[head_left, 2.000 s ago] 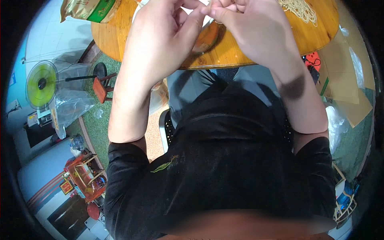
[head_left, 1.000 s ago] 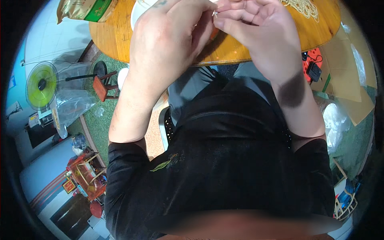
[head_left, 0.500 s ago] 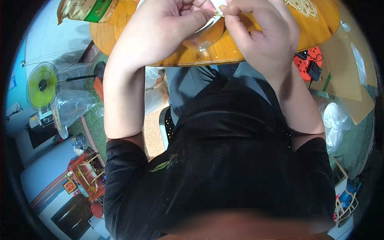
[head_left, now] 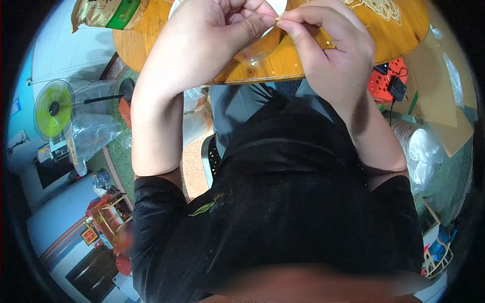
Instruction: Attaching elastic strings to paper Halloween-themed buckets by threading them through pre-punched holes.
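Note:
Over the near edge of the wooden table [head_left: 151, 48], my left hand [head_left: 235, 25] and my right hand [head_left: 336, 50] meet fingertip to fingertip. Each is closed in a pinch between thumb and forefinger. A tiny pale bit [head_left: 278, 18] shows where the fingertips meet, too small to name. Just behind and beneath them is a white dish [head_left: 277, 6], largely covered by my left hand and wrist. A loose heap of thin cream-coloured strands [head_left: 381, 11] lies on the table beyond my right hand.
A gold and green package [head_left: 108, 12] sits at the table's far left. To the left stands a fan [head_left: 54, 108] beside clear plastic bags [head_left: 96, 131]. On the right are a red stool [head_left: 384, 83] with a black adapter [head_left: 397, 88], cardboard [head_left: 429, 76] and a plastic-wrapped white stack [head_left: 419, 151].
My right hand has tilted and its thumb has risen toward the left fingertips. The two hands are pinched closer together, and more of the white dish shows behind them.

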